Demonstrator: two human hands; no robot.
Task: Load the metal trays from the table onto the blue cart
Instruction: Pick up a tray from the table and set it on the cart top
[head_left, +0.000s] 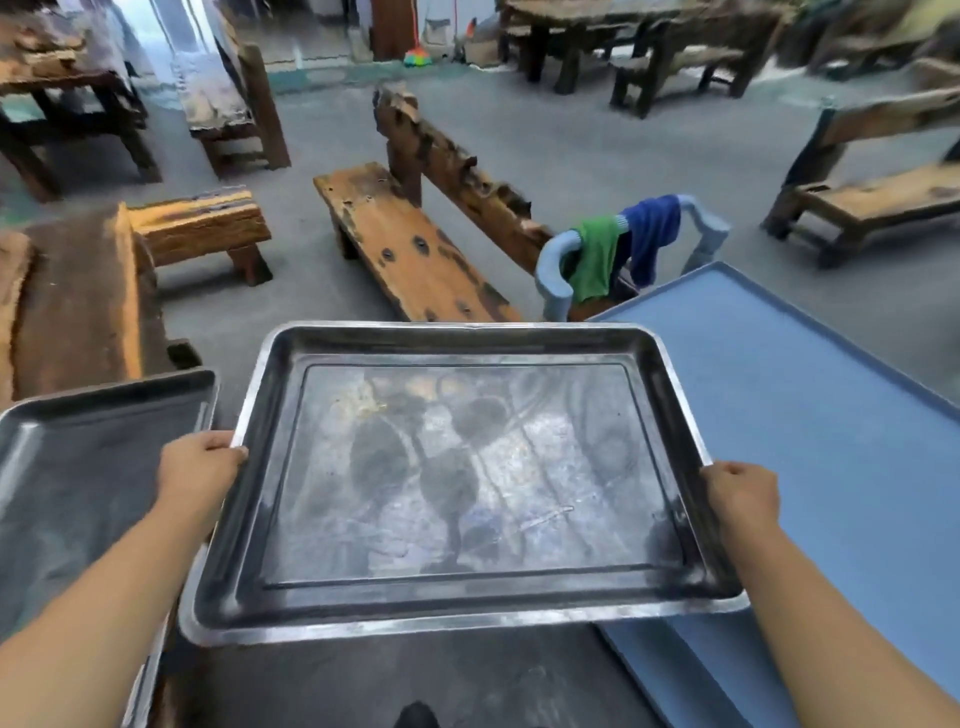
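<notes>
Steel, scuffed and stained, the tray (462, 467) sits level in mid-air between both hands. The left hand (200, 473) has its grip closed on the left rim, the right hand (740, 499) closed on the right rim. A second tray (78, 467) lies on the counter (78, 306) at the left. The blue cart (810, 395) stands just right, its top bare, with green and blue cloths (618, 249) draped over its handle.
</notes>
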